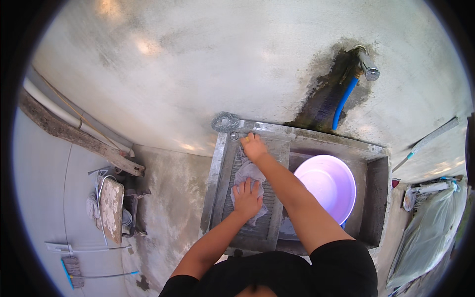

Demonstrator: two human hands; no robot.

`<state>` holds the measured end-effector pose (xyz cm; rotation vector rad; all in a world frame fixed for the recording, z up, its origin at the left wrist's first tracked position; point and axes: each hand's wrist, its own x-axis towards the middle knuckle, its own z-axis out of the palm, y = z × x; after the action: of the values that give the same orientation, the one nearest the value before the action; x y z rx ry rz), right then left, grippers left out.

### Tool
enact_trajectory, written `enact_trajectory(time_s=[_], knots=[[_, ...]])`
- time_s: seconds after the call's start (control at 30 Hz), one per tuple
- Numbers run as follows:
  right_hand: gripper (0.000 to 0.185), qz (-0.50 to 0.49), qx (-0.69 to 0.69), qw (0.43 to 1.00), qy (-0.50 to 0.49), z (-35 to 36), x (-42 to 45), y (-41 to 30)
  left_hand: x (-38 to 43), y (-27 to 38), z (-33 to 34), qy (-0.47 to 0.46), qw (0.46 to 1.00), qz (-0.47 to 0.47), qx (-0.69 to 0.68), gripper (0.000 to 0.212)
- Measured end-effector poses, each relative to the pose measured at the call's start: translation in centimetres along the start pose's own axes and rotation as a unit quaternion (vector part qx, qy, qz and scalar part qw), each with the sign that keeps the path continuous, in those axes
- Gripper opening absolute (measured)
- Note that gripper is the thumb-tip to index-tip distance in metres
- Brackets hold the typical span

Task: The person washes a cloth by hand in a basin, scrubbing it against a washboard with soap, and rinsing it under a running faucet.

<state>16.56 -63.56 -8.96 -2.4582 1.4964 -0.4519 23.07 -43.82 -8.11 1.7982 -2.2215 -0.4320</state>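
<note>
A wet grey cloth [249,171] lies bunched lengthwise on the ribbed washboard [272,208] of a concrete laundry sink [374,202]. My left hand [246,198] is spread flat over the cloth's lower half, fingers apart and pressing on it. Beyond the cloth's upper end, my right hand [254,147] is closed around a small yellow object [247,139], perhaps a piece of soap, mostly hidden by the fingers. In the sink's basin, right of the washboard, sits a round light-purple plastic tub [326,185], partly covered by my right forearm.
A metal tap [367,67] with a short blue hose [345,102] juts from the stained wall. On the sink's far left corner lies a grey coiled scrubber [225,121]. A weathered board [112,209] and a mop [74,273] are at left; plastic sheeting [426,230] is at right.
</note>
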Motion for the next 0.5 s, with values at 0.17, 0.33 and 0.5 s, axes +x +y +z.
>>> enact_trajectory(time_s=[0.17,0.33,0.5], knots=[[0.014,0.178,0.288,0.934,0.11,-0.9,-4.9,3.5,0.9,0.1,-1.5,-0.068,0.994,-0.033,-0.082,0.046],[0.027,0.377,0.627,0.67,0.124,-12.2,-11.6,9.5,6.5,4.6,-2.6,0.035,0.945,-0.006,-0.325,0.035],[0.031,0.211,0.313,0.873,0.309,-28.2,-11.4,9.3,14.0,10.3,-2.6,-0.049,0.975,0.057,-0.21,0.036]])
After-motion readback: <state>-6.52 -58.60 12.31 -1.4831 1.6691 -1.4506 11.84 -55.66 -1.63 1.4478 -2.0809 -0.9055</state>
